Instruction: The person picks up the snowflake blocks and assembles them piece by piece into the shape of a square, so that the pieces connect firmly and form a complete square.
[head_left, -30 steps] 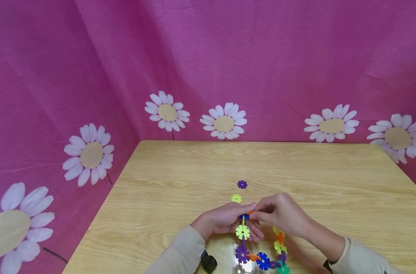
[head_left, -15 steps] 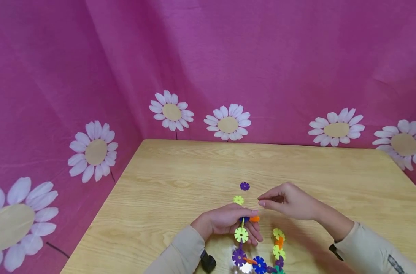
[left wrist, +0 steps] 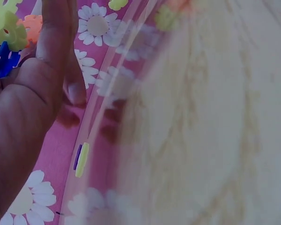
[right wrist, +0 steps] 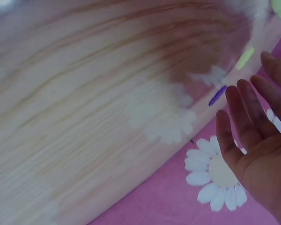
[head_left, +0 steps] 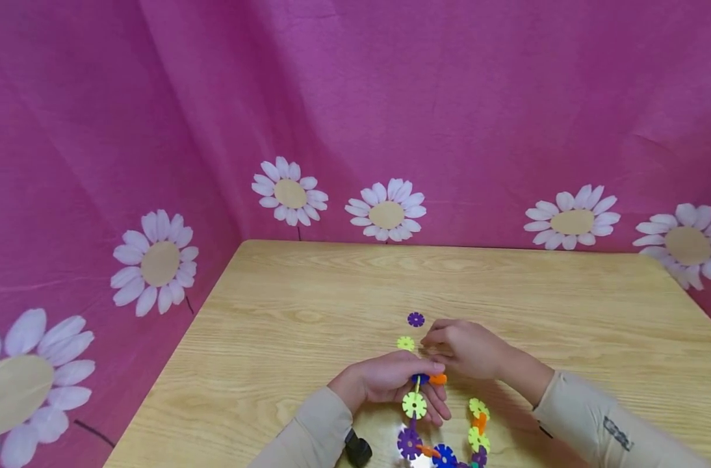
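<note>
My left hand (head_left: 381, 378) pinches a blue notched disc (head_left: 420, 378) with its thumb. That disc is part of a chain of interlocking flower-shaped plastic discs, joined by an orange disc (head_left: 438, 379) and a yellow disc (head_left: 414, 405). Below it the chain curves through a purple disc (head_left: 410, 442) and up again to more discs at the right. Holding nothing that I can see, my right hand (head_left: 469, 350) reaches low over the table, fingers loosely extended. Just left of its fingertips lie a loose yellow disc (head_left: 405, 343) and a loose purple disc (head_left: 416, 319).
The wooden table (head_left: 309, 299) meets a pink cloth (head_left: 449, 97) with printed daisies at its back and left. A black strap piece (head_left: 358, 450) shows beneath the left sleeve (head_left: 309, 429).
My right hand let go of the orange disc, drew away to the right, then came back left toward the loose yellow disc. The left hand keeps its hold on the chain.
</note>
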{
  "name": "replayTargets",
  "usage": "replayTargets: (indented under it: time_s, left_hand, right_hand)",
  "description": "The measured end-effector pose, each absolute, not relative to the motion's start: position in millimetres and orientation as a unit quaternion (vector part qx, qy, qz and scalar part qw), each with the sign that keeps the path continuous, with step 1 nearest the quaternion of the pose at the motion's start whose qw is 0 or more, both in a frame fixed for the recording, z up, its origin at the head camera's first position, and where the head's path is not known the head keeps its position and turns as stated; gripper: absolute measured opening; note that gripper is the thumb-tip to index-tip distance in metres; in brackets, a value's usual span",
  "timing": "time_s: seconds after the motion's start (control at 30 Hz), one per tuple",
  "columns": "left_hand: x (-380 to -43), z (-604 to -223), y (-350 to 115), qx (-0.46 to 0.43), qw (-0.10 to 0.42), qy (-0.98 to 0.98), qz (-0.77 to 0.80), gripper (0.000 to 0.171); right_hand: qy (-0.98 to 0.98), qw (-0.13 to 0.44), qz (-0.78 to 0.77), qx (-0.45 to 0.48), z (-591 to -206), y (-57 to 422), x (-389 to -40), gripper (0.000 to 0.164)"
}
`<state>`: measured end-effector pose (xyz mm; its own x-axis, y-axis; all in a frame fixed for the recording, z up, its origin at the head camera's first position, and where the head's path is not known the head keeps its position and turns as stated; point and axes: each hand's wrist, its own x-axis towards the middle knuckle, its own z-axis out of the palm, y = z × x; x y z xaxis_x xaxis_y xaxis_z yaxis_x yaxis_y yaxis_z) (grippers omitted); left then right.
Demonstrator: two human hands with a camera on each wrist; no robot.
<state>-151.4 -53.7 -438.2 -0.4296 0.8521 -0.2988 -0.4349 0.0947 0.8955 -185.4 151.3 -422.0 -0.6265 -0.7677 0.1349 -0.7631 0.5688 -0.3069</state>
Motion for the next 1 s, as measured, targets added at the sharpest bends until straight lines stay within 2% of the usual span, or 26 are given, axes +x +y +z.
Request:
replayTargets:
  time_s: [0.23, 0.73, 1.0]
  left_hand:
    - [-152.4, -435.2, -50.8, 0.223, 0.509, 0.547, 0.626, 0.038]
    - [-153.2, -431.9, -51.8, 0.212, 0.512, 0.535, 0.637, 0.037]
    - [-153.3, -434.8, -53.6, 0.203, 0.513, 0.545, 0.631, 0.039]
  right_hand:
    - [0.897, -0.003, -0.165, -0.409, -429.3, 131.5, -194.1, 0.017]
    - [0.908, 0.052, -0.145, -0.39, -427.9, 116.5, -204.7, 0.027]
    - [0.869, 0.086, -0.246, -0.42, -427.7, 118.7, -214.6, 0.02]
